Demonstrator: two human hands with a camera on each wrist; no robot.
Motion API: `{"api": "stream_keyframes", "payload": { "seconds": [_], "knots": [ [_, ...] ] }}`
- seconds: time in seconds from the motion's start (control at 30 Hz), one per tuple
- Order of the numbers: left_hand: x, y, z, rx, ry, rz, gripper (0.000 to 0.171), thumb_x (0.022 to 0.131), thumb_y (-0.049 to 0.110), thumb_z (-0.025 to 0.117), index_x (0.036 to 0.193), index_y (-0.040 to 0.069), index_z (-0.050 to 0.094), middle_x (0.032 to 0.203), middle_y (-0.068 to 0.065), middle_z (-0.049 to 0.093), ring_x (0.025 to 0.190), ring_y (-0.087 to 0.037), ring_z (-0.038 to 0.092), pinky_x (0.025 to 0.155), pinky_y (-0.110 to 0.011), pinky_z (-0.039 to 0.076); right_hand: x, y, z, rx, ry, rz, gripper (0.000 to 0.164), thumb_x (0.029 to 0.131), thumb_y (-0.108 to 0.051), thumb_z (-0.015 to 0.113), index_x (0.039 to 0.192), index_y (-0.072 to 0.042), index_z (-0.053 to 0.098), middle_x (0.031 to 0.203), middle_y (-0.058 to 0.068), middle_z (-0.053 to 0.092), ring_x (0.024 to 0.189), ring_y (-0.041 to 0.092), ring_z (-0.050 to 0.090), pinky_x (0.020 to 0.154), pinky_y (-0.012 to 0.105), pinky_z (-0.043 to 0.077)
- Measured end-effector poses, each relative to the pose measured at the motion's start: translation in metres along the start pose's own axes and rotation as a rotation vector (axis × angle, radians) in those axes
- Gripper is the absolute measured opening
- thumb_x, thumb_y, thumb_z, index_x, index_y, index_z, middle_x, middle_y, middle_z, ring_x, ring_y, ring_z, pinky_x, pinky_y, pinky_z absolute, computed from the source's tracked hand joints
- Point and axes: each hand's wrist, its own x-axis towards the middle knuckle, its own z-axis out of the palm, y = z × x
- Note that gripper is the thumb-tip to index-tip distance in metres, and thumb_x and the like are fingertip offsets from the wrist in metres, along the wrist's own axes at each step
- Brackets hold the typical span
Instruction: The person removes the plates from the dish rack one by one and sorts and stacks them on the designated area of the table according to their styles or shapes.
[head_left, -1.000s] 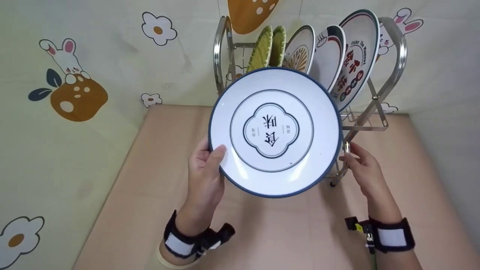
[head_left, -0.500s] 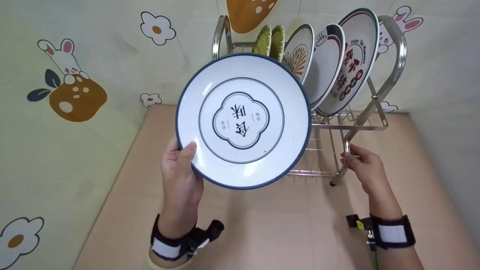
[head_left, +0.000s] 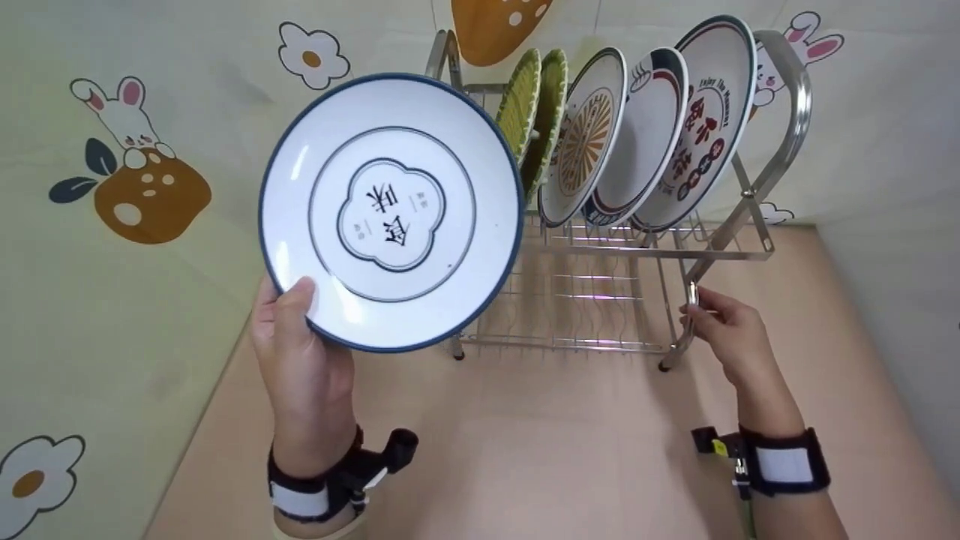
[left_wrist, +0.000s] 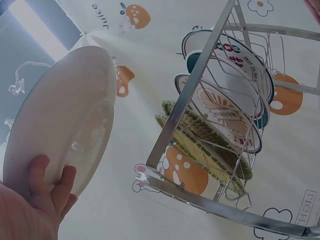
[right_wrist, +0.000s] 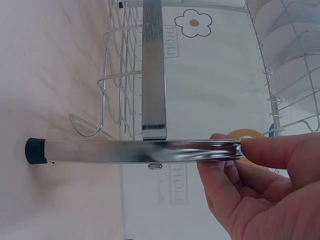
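A white plate with a blue rim (head_left: 390,322) is held up at the left of the rack, its printed face toward the head camera. My left hand (head_left: 307,367) grips its lower left edge, thumb on the face; in the left wrist view, fingers (left_wrist: 62,192) press the plate's underside (left_wrist: 60,110). At the right, my right hand (head_left: 727,334) pinches the front leg of the metal dish rack (head_left: 694,296). The right wrist view shows thumb and fingers on that curved tube (right_wrist: 195,151). On the upper tier stand two green leaf-edged plates (head_left: 551,112) and several printed plates.
An orange-patterned plate (head_left: 585,150), a red-and-dark-rimmed plate (head_left: 637,150) and a large lettered plate (head_left: 712,112) lean in the upper tier. Below it is the wire lower tier (head_left: 570,300). A beige tabletop (head_left: 540,435) meets patterned walls (head_left: 225,300).
My left hand has carried the blue-rimmed plate left and slightly up, away from the rack, uncovering the green plates and lower tier. The right hand stays on the rack leg.
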Motion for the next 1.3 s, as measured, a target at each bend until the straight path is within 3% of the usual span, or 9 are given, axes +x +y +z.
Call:
{"api": "stream_keyframes", "payload": {
  "seconds": [0.3,0.53,0.77,0.97,1.13,1.3],
  "knots": [
    [0.008,0.006,-0.015,-0.110,0.136,0.001,0.034,0.090,0.000,0.038,0.123,-0.002,0.045,0.127,-0.022,0.042,0.114,-0.034,0.043,0.090,-0.038,0.040,0.000,0.000,-0.001,0.033,-0.003,0.018,0.040,0.091,-0.009,0.044,0.125,0.012,0.037,0.102,0.024,0.051,0.085,0.013,0.058,0.075,0.020,0.048],
    [0.015,0.008,-0.029,-0.170,0.201,0.028,0.033,0.090,0.001,0.039,0.123,-0.002,0.045,0.126,-0.022,0.043,0.113,-0.033,0.044,0.089,-0.039,0.040,0.000,0.000,-0.001,0.033,-0.007,0.016,0.040,0.091,-0.009,0.044,0.124,0.012,0.037,0.101,0.024,0.051,0.084,0.013,0.058,0.074,0.019,0.048],
    [0.021,-0.005,-0.051,-0.090,0.271,-0.002,0.031,0.090,0.003,0.041,0.120,0.000,0.049,0.122,-0.022,0.047,0.105,-0.032,0.051,0.076,-0.036,0.049,0.000,0.000,0.000,0.035,-0.003,0.015,0.039,0.091,-0.008,0.044,0.124,0.012,0.038,0.100,0.024,0.051,0.084,0.014,0.058,0.074,0.019,0.048],
    [0.021,-0.019,-0.065,-0.036,0.354,-0.016,0.029,0.088,0.003,0.044,0.116,-0.001,0.052,0.117,-0.025,0.049,0.088,-0.029,0.059,0.060,-0.033,0.053,0.000,0.000,0.000,0.022,-0.008,0.018,0.039,0.091,-0.011,0.046,0.123,0.012,0.040,0.100,0.023,0.052,0.084,0.014,0.058,0.074,0.020,0.048],
    [0.024,-0.029,-0.074,-0.007,0.412,-0.051,0.029,0.088,0.002,0.044,0.116,0.001,0.052,0.115,-0.023,0.050,0.079,-0.027,0.060,0.056,-0.032,0.052,0.000,0.000,0.000,0.018,-0.019,0.031,0.041,0.091,-0.012,0.045,0.124,0.011,0.038,0.102,0.023,0.051,0.086,0.015,0.058,0.075,0.019,0.048],
    [0.027,-0.041,-0.084,0.095,0.423,-0.088,0.031,0.090,0.003,0.043,0.121,0.004,0.048,0.113,-0.022,0.050,0.071,-0.023,0.059,0.053,-0.028,0.051,0.001,0.001,-0.001,0.015,-0.016,0.024,0.039,0.091,-0.010,0.045,0.124,0.011,0.038,0.101,0.023,0.051,0.086,0.015,0.058,0.075,0.020,0.048]
  ]
}}
